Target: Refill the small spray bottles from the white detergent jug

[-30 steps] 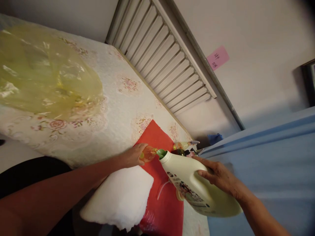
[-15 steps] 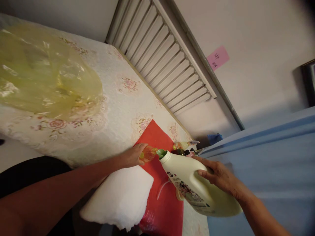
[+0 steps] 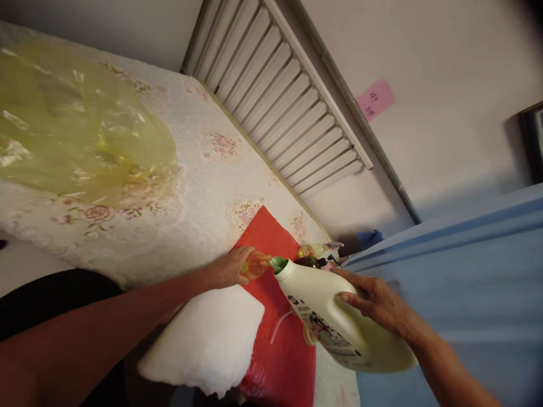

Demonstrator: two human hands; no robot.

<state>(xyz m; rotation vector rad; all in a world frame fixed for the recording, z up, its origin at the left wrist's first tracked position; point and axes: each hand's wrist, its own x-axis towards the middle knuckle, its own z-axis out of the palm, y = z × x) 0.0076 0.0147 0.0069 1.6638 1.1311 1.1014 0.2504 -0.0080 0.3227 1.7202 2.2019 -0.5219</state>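
Note:
My right hand (image 3: 377, 304) grips a large cream detergent jug (image 3: 335, 325) and holds it tilted, its green spout (image 3: 278, 264) pointing left. My left hand (image 3: 229, 267) is closed round a small clear bottle of yellow-orange liquid (image 3: 255, 264), held right at the spout. Both hover over a red plastic bag (image 3: 280, 333) lying on a flower-patterned mattress (image 3: 199, 186).
A white pad of foam (image 3: 207, 339) lies beside the red bag. A yellow plastic bag (image 3: 72, 130) is spread over the mattress at the far left. Small spray bottles (image 3: 316, 251) stand behind the jug. A slatted radiator (image 3: 280, 102), a pink note (image 3: 375, 99) and blue fabric (image 3: 458, 282) surround.

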